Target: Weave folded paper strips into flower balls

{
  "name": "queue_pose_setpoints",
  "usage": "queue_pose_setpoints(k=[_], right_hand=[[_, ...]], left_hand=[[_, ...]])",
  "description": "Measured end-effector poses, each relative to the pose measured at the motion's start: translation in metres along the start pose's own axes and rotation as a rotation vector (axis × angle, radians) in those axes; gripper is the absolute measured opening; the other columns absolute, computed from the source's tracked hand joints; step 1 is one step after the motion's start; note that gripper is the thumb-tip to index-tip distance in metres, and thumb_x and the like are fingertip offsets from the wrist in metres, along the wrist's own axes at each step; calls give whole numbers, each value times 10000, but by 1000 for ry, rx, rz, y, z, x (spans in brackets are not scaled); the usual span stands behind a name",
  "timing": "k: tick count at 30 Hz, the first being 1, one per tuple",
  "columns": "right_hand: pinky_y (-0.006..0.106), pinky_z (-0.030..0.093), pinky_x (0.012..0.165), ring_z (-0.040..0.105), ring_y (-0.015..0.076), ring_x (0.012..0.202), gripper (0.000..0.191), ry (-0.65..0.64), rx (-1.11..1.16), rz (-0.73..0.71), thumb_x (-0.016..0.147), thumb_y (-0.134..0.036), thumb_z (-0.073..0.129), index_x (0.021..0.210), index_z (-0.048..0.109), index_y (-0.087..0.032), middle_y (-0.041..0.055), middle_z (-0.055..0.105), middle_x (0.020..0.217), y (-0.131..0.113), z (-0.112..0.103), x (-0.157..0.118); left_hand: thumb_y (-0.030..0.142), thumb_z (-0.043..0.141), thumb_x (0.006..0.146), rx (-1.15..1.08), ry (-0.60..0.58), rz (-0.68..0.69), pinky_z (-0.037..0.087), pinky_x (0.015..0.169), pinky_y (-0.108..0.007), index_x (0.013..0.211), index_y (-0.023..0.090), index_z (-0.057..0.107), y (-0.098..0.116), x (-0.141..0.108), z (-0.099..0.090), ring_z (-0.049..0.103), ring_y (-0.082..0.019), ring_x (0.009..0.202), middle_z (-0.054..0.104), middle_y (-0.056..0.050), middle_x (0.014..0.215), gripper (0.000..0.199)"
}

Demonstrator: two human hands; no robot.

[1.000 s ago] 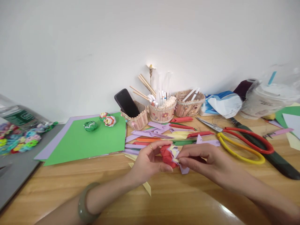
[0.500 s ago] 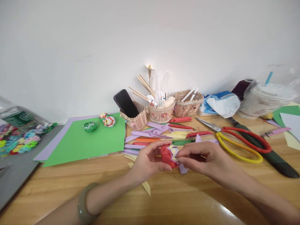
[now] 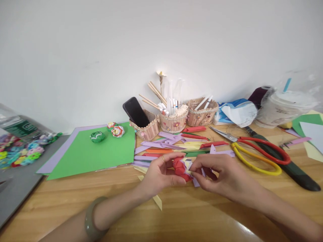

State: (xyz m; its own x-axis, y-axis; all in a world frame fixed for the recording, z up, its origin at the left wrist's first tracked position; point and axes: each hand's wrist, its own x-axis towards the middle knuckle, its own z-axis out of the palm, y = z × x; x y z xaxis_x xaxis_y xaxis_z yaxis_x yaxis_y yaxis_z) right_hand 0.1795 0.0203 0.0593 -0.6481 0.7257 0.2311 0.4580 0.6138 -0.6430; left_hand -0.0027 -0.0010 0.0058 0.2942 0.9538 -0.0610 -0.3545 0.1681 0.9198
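Observation:
Over the wooden table, between my two hands, is a folded paper ball [image 3: 179, 167], red on its left side with a zigzag of pale yellow and lilac on its right. My left hand [image 3: 159, 173] grips the red side between thumb and fingers. At the pale right edge, the thumb and fingers of my right hand [image 3: 217, 170] pinch the ball's paper. A lilac strip [image 3: 196, 182] hangs just below the ball. Behind my hands lie several folded paper strips [image 3: 174, 145] in lilac, red, orange, yellow and green.
Scissors [image 3: 262, 148] and a long black-handled tool [image 3: 295, 173] lie at right. Green paper [image 3: 101, 158] at left carries small woven paper balls [image 3: 97, 136]. Decorated baskets [image 3: 174, 121] stand along the wall, one with a phone [image 3: 136, 111]. A lidded cup [image 3: 285, 107] stands far right.
My right hand's fingers have shifted slightly at the ball's pale edge, and a bit of lilac now shows between them. My left hand keeps its hold.

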Motion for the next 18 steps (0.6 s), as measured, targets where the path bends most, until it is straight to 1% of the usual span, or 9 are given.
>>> queue_pose_setpoints(k=[2,7,9,10,11,13,15,17,18], right_hand=[[164,363,435,467,67,453,169,66,-57,-57,719,-67,502,673,621,-178,-27,580,546,2,3,-1],[196,370,459,530,88,477,122,367,-347,-285,777,-96,538,764,633,-172,3,646,610,12,19,-8],[205,380,473,552,100,499,124,401,-361,-294,787,-98,536,769,637,-169,16,662,630,12,22,-8],[203,379,467,548,98,496,130,381,-297,-257,794,-105,530,771,642,-168,17,665,632,12,23,-7],[199,375,456,538,93,487,136,336,-196,-192,802,-121,526,771,649,-169,13,662,625,11,21,-6],[194,361,429,511,88,465,149,185,52,-7,814,-179,527,753,663,-171,0,646,587,8,16,-2],[202,364,432,513,97,470,172,18,269,188,809,-248,539,724,668,-171,-5,630,552,7,10,2],[215,381,462,534,109,496,194,-102,419,320,789,-308,558,710,663,-166,-3,624,549,6,5,5],[220,384,474,538,111,504,201,-136,470,361,778,-327,567,710,660,-163,-1,624,555,6,3,5]], left_hand=[[179,833,464,5,11,6,461,751,-274,994,230,658,0,1,0,567,-136,770,622,-11,832,560],[162,817,499,22,63,52,471,743,-275,1005,222,640,-3,5,0,589,-142,776,651,-19,848,539],[156,810,513,21,70,69,472,748,-274,997,232,635,-3,5,0,593,-141,788,660,-18,864,521],[154,809,516,19,74,77,472,750,-273,991,237,635,-4,4,0,594,-142,798,662,-17,875,513],[153,810,514,16,79,84,472,753,-273,983,239,636,-4,4,0,594,-144,808,663,-16,883,508],[154,815,501,14,90,92,470,756,-276,972,235,639,-4,3,0,594,-147,808,658,-15,867,509],[152,825,478,13,98,90,469,748,-280,968,227,643,-4,3,-1,591,-142,766,644,-6,807,528],[149,831,459,11,93,83,469,731,-281,968,225,646,-5,3,0,578,-127,704,617,11,734,547],[149,833,453,8,86,82,468,721,-279,965,227,649,-5,3,0,570,-120,681,604,19,710,550]])
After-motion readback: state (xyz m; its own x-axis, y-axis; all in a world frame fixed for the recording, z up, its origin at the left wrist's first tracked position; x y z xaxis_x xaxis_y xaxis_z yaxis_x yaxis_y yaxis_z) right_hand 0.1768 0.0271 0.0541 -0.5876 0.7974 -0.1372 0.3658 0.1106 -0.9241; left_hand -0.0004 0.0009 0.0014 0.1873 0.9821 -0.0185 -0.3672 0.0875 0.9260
